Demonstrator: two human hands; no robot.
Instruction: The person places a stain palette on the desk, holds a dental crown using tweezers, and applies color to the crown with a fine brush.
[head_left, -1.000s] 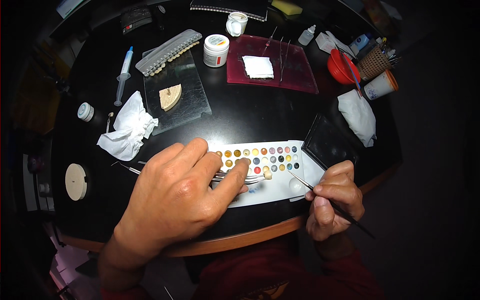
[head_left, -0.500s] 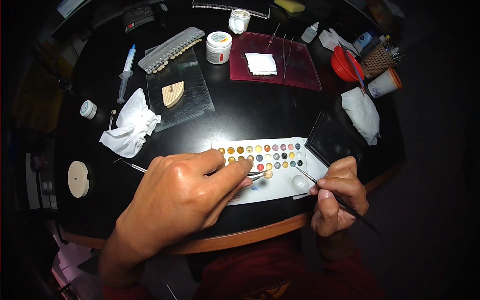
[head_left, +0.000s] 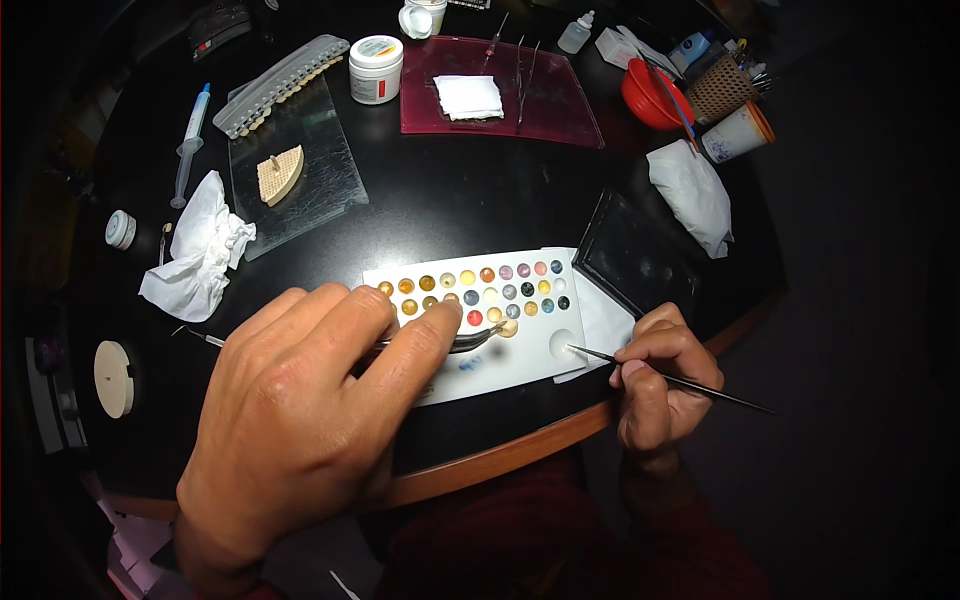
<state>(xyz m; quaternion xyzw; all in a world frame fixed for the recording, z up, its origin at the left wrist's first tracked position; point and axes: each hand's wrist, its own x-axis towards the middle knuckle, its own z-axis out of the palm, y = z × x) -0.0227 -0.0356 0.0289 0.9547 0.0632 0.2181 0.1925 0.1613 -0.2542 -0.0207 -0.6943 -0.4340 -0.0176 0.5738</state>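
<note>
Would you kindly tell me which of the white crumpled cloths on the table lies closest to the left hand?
The crumpled cloth at the table's left side, beside the glass plate; the other cloth lies far right, by the paper cup.

This looks like a dental technician's workbench in a small lab. The dark round surface (head_left: 470, 200) carries a tooth shade guide (head_left: 280, 82), a white palette of coloured stains (head_left: 480, 310), a glass mixing slab (head_left: 295, 170), a syringe (head_left: 190, 140), a white jar (head_left: 376, 68) and a red tray (head_left: 500, 100) with fine instruments. The room beyond is too dark to read.
</note>
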